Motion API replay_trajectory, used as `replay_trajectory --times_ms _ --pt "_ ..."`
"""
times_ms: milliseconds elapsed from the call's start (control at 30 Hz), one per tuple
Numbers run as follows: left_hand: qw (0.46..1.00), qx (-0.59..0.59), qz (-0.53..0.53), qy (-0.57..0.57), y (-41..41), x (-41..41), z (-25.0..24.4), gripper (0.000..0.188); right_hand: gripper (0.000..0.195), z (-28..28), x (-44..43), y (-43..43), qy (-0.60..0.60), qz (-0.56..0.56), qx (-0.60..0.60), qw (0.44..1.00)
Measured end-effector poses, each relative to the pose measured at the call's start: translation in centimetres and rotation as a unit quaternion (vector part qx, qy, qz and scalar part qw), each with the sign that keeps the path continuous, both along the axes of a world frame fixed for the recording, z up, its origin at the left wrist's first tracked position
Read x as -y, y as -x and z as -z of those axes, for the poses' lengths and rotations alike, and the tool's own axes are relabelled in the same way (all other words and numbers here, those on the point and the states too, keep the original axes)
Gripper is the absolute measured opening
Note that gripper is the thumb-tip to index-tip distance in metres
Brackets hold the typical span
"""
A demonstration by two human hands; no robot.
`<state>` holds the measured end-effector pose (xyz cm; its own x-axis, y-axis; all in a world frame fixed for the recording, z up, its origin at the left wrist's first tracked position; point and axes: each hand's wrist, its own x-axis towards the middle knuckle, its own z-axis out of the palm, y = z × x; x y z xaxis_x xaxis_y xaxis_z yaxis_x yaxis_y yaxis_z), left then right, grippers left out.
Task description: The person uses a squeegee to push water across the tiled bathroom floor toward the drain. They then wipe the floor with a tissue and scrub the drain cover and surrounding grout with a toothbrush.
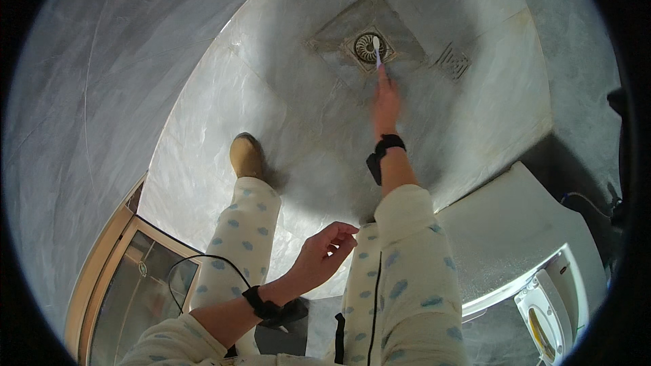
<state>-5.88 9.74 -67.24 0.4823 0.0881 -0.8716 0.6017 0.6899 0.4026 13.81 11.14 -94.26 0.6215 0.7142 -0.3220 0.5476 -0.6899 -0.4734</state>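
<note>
My right hand (387, 104), blurred, reaches forward over the floor and grips a toothbrush (378, 56) with a pale handle. The white brush head lies over the round slotted grate of a floor drain (367, 50); whether the bristles touch it I cannot tell. A grimy square metal frame surrounds the grate, set into a darker square of tile. Near my knees, my left hand (325, 251) hangs in the air with curled fingers and nothing in it. Both wrists wear black straps.
Right of the drain is a patch of dark diagonal marks (452, 62) on the grey tile floor (315, 162). A washing machine (513, 229) stands at the right, near a toilet seat (546, 315). At lower left is a framed glass door (142, 274); a black cable (203, 255) loops near my left arm.
</note>
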Motion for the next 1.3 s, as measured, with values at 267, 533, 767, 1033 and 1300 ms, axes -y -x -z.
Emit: replay_trajectory --times_ms 267,533,767,1033,1300 --pt "1.000 0.006 -0.006 0.007 -0.1 -1.2 -0.8 0.022 0.057 -0.2 -0.4 -2.1 -0.017 -0.022 0.016 0.999" --pt "1.000 0.017 -0.014 -0.013 -0.1 -1.8 -1.2 0.022 0.062 -0.9 1.6 0.3 0.060 -0.015 0.002 0.998" --pt "1.000 0.022 -0.006 -0.010 0.0 -1.5 -1.3 0.021 0.074 -1.2 0.4 0.4 0.071 -0.083 -0.001 0.994" --pt "1.000 0.019 -0.003 -0.009 0.1 -1.0 -1.1 0.022 0.073 -0.4 0.7 1.2 0.033 -0.044 0.006 0.998" --pt "0.999 0.032 0.009 -0.021 -0.4 -0.8 -0.7 0.022 0.063 0.1 0.3 1.7 0.053 -0.048 0.008 0.997"
